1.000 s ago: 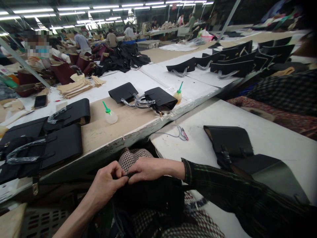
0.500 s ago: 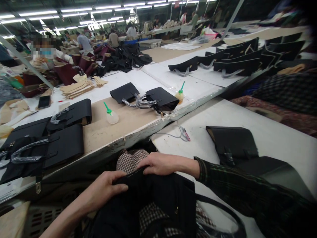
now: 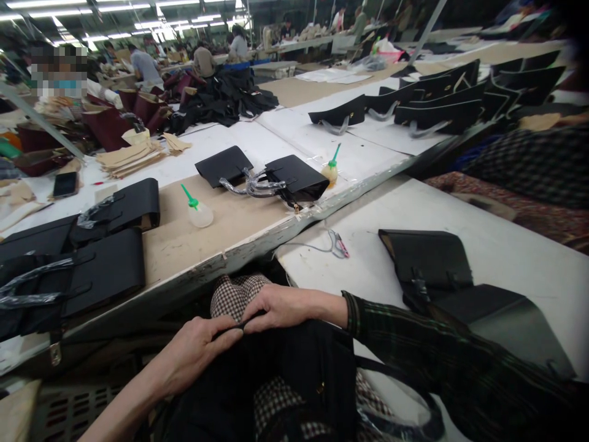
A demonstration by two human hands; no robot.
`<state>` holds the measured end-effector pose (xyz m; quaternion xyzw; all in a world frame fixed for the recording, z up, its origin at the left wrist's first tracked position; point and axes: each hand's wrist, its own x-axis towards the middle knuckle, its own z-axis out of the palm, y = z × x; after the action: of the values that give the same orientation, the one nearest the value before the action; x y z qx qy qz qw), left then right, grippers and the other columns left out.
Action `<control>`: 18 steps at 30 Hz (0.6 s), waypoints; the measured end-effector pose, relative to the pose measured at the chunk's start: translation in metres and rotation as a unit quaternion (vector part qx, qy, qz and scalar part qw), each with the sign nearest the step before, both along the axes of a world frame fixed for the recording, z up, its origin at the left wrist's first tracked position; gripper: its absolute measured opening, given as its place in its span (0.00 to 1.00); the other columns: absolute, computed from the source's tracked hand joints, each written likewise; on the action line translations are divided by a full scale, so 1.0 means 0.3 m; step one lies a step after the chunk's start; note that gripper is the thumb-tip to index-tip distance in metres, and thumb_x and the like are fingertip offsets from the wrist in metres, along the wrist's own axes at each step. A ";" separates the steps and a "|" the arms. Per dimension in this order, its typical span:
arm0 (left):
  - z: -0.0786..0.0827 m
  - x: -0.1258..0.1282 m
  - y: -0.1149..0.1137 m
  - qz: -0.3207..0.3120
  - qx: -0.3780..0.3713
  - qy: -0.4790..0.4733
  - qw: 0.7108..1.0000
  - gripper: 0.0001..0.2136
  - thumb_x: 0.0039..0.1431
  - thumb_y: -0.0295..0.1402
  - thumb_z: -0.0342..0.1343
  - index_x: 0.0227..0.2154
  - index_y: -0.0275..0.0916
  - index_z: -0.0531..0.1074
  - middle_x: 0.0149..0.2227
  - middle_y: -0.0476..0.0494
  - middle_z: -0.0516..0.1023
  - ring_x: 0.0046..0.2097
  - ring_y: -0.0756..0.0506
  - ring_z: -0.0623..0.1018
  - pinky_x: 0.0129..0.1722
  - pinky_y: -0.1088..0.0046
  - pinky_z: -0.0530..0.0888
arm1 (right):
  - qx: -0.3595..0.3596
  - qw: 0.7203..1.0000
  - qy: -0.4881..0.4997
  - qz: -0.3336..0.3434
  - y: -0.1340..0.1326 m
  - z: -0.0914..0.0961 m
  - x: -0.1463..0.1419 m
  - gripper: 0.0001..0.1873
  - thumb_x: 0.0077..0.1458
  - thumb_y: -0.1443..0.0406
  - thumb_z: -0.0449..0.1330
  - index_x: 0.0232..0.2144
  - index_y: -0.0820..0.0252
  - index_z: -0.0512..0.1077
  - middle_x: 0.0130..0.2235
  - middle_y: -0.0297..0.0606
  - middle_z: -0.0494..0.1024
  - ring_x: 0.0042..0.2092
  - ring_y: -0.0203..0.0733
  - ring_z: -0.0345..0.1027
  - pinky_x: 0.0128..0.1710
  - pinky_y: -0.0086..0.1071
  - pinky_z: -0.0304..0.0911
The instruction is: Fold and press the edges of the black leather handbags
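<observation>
A black handbag (image 3: 294,356) lies across my lap, over checked cloth (image 3: 280,405). My left hand (image 3: 205,341) pinches its top edge between thumb and fingers. Right beside it, my right hand (image 3: 280,307) grips the same edge, and the two thumbs nearly meet. One dark handle (image 3: 414,393), partly wrapped in clear plastic, loops out at the lower right. A small gold-coloured metal piece (image 3: 321,388) shows on the dark material. The bag's lower part is too dark to make out.
Black bags (image 3: 110,264) lie on the workbench at left, and more (image 3: 294,178) farther along. Two squeeze bottles with green spouts, one clear (image 3: 200,213), stand there. On the white side table (image 3: 359,276) lie a cord with a pink-ended tool (image 3: 341,245) and black bag pieces (image 3: 427,261). People work beyond.
My right hand has slid left along the bag's edge, closer to my left hand, whose fingers have closed further on the edge. The whole view has shifted slightly.
</observation>
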<state>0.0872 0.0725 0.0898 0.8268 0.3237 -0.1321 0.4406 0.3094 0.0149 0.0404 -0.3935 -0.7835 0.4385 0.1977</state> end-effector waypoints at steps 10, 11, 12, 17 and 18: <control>-0.066 -0.013 -0.027 0.034 0.008 -0.015 0.999 0.18 0.63 0.44 0.49 0.24 0.38 0.69 0.22 0.54 0.60 0.27 0.51 0.60 0.25 0.77 0.57 | 0.025 1.000 -0.003 -0.005 -0.011 -0.019 -0.017 0.12 0.60 0.62 0.58 0.37 0.62 0.79 0.29 0.32 0.78 0.29 0.31 0.65 0.33 0.24 0.56; -0.072 -0.015 -0.025 0.037 0.013 -0.013 0.999 0.17 0.63 0.44 0.50 0.24 0.37 0.70 0.22 0.54 0.62 0.27 0.51 0.61 0.26 0.77 0.58 | 0.017 1.000 -0.004 -0.013 -0.010 -0.023 -0.017 0.12 0.60 0.62 0.59 0.38 0.62 0.79 0.30 0.32 0.78 0.30 0.32 0.66 0.33 0.24 0.57; -0.077 -0.017 -0.021 0.041 0.014 -0.013 0.999 0.17 0.61 0.44 0.52 0.25 0.37 0.72 0.22 0.53 0.64 0.27 0.50 0.63 0.26 0.77 0.59 | 0.008 1.000 -0.005 -0.022 -0.010 -0.025 -0.018 0.12 0.59 0.61 0.59 0.38 0.62 0.79 0.31 0.33 0.79 0.31 0.32 0.66 0.34 0.24 0.57; -0.080 -0.031 -0.010 0.104 -0.085 -0.038 0.990 0.15 0.56 0.45 0.57 0.34 0.37 0.77 0.30 0.49 0.75 0.33 0.46 0.72 0.32 0.75 0.67 | -0.034 0.999 -0.010 -0.025 -0.015 -0.025 -0.017 0.11 0.60 0.62 0.58 0.37 0.62 0.78 0.31 0.31 0.76 0.32 0.33 0.66 0.34 0.24 0.57; -0.080 -0.032 -0.011 0.121 -0.120 -0.041 0.985 0.16 0.55 0.46 0.58 0.36 0.36 0.77 0.31 0.48 0.77 0.33 0.45 0.73 0.32 0.74 0.68 | -0.042 0.999 -0.017 -0.026 -0.015 -0.025 -0.017 0.10 0.59 0.62 0.59 0.35 0.62 0.77 0.30 0.31 0.75 0.31 0.33 0.65 0.33 0.24 0.57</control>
<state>0.0777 0.0691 0.0658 0.7275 0.3846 -0.0823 0.5621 0.3043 0.0104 0.0331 -0.4295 -0.7570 0.4587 0.1791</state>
